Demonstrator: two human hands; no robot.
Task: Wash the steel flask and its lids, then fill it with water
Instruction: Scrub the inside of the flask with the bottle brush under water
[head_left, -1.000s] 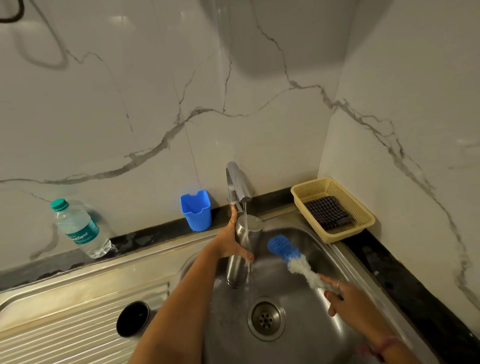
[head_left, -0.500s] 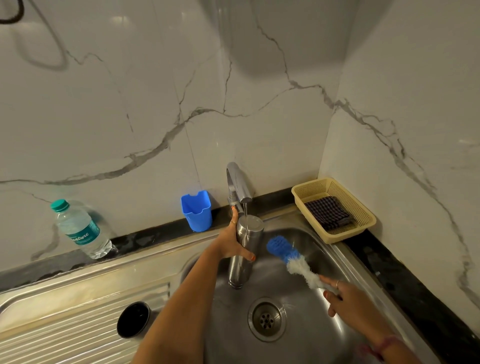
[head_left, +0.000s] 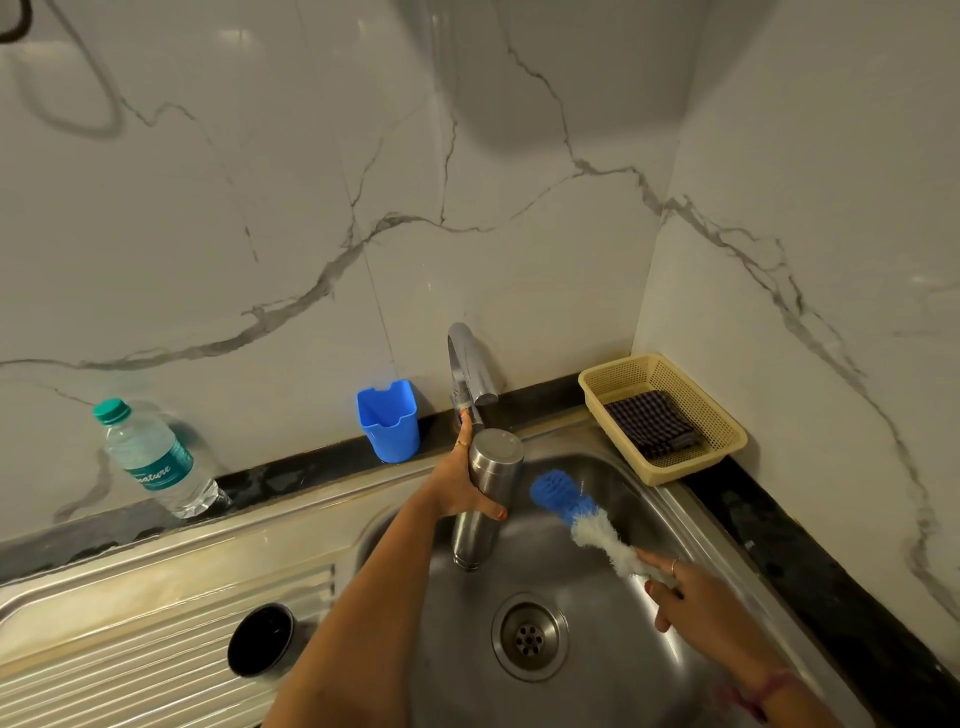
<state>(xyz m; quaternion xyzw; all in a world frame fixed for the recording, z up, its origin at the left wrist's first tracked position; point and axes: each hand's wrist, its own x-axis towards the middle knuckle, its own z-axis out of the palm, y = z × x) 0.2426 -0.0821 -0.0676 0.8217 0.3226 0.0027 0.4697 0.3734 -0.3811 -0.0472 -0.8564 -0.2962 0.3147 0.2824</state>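
My left hand (head_left: 457, 483) grips the steel flask (head_left: 488, 483) upright in the sink (head_left: 571, 691), just below the tap (head_left: 470, 371). No stream of water is visible from the spout. My right hand (head_left: 691, 597) holds the handle of a bottle brush (head_left: 576, 512) with a blue tip and white bristles, which points up-left toward the flask without touching it. A dark round lid (head_left: 261, 639) lies open side up on the ribbed draining board to the left.
A blue plastic cup (head_left: 388, 421) stands behind the sink by the tap. A water bottle (head_left: 150, 460) leans on the wall at left. A yellow basket (head_left: 662, 415) with a checked cloth sits in the right corner. The drain (head_left: 530, 636) is in the basin's middle.
Water ran from the tap onto the flask a second ago; the stream has now stopped. The flask has shifted slightly right under the spout. The brush has barely moved.
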